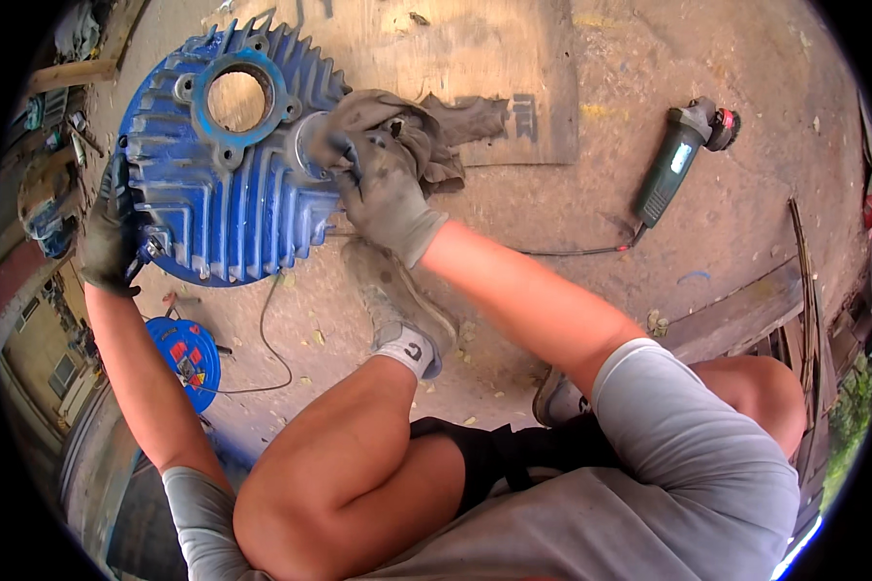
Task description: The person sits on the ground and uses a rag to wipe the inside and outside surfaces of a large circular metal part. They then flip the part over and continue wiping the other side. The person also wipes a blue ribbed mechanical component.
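Observation:
A large blue finned metal housing stands in front of me, with a round flanged opening near its top and a bare metal boss on its right side. My right hand, in a grey work glove, grips a crumpled brown-grey rag against that boss. Part of the rag trails off to the right over a wooden board. My left hand, in a dark-palmed glove, rests along the housing's left edge, fingers stretched upward against the rim.
A dark green angle grinder with a brush-like wheel lies on the ground at right, its cord running left. A plywood sheet lies beyond the housing. A blue cable reel sits below my left hand. Wooden planks line the right side.

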The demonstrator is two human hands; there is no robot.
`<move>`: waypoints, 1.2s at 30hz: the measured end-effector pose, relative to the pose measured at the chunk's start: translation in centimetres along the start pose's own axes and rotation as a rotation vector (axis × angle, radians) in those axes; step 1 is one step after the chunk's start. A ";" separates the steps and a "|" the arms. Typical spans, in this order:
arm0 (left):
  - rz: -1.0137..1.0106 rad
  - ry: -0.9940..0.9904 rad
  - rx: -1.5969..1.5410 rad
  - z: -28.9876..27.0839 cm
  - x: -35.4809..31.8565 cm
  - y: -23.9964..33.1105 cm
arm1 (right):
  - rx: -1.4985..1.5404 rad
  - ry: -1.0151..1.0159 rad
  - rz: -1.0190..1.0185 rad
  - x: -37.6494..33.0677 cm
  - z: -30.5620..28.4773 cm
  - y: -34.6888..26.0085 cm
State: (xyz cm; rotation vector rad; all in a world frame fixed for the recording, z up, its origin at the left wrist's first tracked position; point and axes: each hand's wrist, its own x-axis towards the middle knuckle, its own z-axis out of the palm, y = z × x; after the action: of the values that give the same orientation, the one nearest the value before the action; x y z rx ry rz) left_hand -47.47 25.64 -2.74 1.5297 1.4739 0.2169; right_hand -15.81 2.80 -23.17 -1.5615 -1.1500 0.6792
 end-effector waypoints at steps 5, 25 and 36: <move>-0.005 0.073 0.269 -0.8 0.1 -0.8 | -0.187 -0.126 -0.098 1.8 -1.5 -1.1; -0.138 0.037 0.090 -1.2 0.9 -1.1 | -0.107 -0.282 -0.114 3.0 -0.4 1.7; 0.033 -0.025 0.137 -3.0 1.5 -3.7 | -0.617 -0.831 -0.602 11.7 -6.7 0.3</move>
State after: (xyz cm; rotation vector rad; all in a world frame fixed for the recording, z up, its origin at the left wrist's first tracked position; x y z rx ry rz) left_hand -51.62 27.64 -4.50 1.6617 1.4698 0.1183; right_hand -5.45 10.76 -19.93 -1.2807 -2.5103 0.5873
